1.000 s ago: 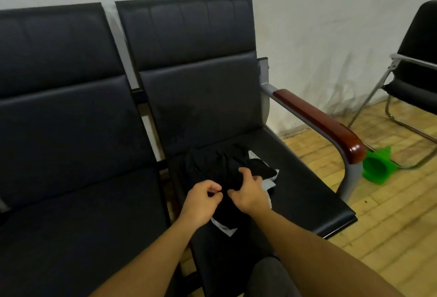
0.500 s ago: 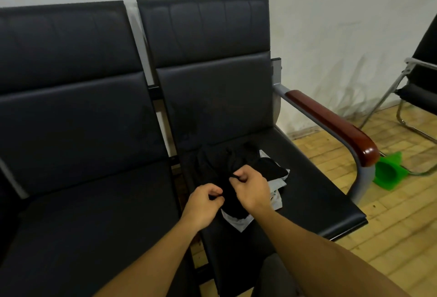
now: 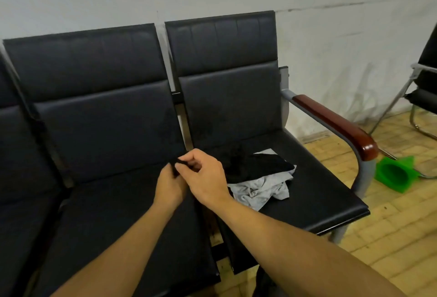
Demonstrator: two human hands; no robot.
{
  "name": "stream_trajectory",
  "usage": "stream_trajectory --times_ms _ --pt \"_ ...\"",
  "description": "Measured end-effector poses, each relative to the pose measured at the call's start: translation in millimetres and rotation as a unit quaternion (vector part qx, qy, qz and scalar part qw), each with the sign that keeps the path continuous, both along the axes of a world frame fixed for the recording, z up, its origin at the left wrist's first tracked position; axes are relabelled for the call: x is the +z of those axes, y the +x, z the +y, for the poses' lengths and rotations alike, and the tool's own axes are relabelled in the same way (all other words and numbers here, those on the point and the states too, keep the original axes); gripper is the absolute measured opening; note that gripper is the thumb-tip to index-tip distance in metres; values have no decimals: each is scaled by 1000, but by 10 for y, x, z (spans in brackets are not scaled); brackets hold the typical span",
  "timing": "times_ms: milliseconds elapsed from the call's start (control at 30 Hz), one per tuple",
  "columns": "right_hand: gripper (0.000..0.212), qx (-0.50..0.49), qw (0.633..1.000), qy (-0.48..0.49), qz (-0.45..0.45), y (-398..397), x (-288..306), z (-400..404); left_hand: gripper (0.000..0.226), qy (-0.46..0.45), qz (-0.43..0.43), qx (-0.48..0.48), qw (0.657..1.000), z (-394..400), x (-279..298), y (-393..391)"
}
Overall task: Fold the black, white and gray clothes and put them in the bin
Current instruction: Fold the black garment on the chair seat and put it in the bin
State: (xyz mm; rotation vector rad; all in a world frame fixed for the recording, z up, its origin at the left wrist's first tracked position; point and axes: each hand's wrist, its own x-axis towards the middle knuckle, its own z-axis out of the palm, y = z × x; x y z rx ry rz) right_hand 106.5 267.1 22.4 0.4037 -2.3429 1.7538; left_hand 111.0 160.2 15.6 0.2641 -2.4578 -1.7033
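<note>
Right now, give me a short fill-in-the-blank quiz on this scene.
1. Both hands, left hand and right hand, pinch a ____ cloth.
2. The gray garment lies on the ____ seat.
3. The armrest top is ____ wood.
4. The cone on the floor is ____.

Missing: black; right; reddish-brown; green

Black garment (image 3: 257, 164) crumpled atop gray-white garment (image 3: 260, 190), rear-left part of right seat (image 3: 319, 192). Small black piece (image 3: 176, 166) (shape unclear) pinched over left seat.

Black garment (image 3: 257, 164) on gray cloth (image 3: 260, 190), black seats (image 3: 113, 117), green cone (image 3: 397, 173)
</note>
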Motion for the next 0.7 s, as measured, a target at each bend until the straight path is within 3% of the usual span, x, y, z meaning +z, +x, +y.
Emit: stream_trajectory --times_ms 233,467,700 --pt "16 25 998 -49 8 305 307 -327 23 -5 47 25 999 -477 416 360" --pt "42 8 995 -95 -22 463 392 -457 22 114 64 3 991 -584 877 635" --pt "16 117 987 14 -111 455 278 -549 33 192 56 57 978 -739 1399 702"
